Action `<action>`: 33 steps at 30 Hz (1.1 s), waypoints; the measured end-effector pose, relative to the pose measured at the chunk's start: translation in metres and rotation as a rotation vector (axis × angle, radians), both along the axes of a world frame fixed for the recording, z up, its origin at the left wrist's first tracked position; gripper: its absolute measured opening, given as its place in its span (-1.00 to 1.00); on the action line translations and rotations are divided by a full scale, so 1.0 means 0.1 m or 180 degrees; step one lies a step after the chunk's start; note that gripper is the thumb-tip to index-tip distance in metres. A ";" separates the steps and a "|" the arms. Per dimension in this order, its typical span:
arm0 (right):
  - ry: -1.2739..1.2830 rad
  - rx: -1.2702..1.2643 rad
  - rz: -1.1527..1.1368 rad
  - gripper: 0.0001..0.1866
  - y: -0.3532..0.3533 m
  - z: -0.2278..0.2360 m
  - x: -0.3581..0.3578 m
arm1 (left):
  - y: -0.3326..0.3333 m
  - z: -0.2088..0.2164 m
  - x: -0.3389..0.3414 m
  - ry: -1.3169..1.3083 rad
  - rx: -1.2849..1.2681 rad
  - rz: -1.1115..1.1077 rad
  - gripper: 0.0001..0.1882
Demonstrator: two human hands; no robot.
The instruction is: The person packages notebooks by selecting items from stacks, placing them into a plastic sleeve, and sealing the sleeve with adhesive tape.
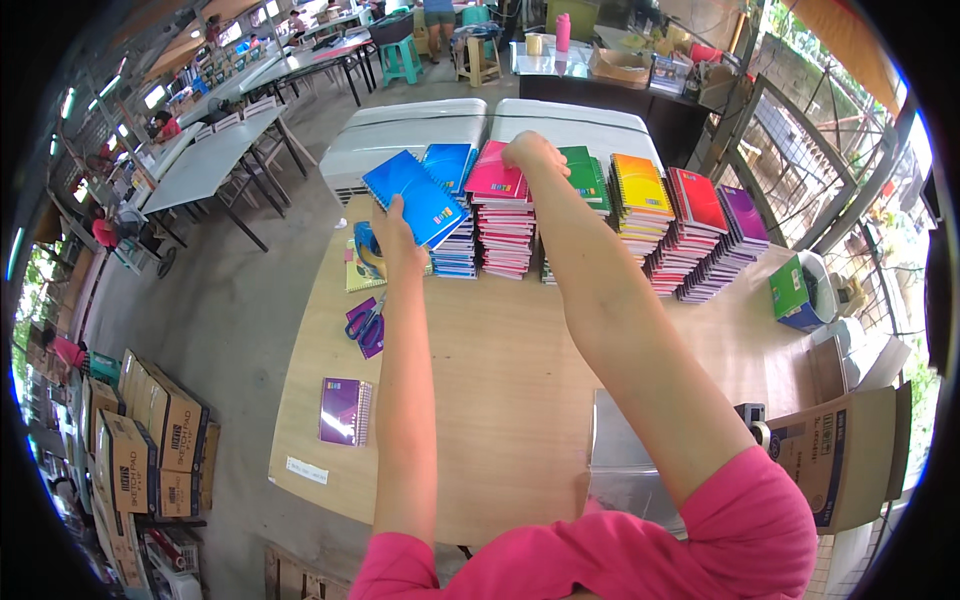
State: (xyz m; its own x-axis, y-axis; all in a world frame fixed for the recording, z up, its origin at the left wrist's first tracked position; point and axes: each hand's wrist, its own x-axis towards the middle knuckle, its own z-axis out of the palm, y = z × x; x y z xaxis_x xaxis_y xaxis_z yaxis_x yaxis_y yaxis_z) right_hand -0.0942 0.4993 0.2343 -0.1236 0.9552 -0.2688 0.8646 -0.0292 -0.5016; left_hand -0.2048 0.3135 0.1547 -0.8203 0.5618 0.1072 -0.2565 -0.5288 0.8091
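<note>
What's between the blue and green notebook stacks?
The pink notebook stack stands between the blue stack and the green stack, seen in the head view. The right hand overlaps its top there; contact is unclear.

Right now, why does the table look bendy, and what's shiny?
Head view: the fisheye lens bows the pale wooden table; white glare marks the purple spiral notebook lying alone; the blue spiral notebook in the left hand shows no such patch.

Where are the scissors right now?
In the head view, the scissors lie at the left of the table, on something flat and purple, left of the person's left forearm and just below the tape roll.
</note>
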 end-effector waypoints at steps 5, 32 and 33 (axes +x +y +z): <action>0.0679 0.0660 -0.0204 -0.47 -0.03 -0.04 -0.08 | -0.10 -0.08 -0.10 -0.0068 -0.0054 0.0039 -0.54; 0.0300 0.1373 0.0339 -0.66 0.52 -0.26 1.35 | 0.14 -0.61 1.48 -0.2301 0.0964 -0.2504 -0.67; 0.0501 0.1322 0.0201 -0.66 0.57 -0.22 1.46 | 0.12 -0.63 1.56 -0.2355 0.0897 -0.2426 -0.67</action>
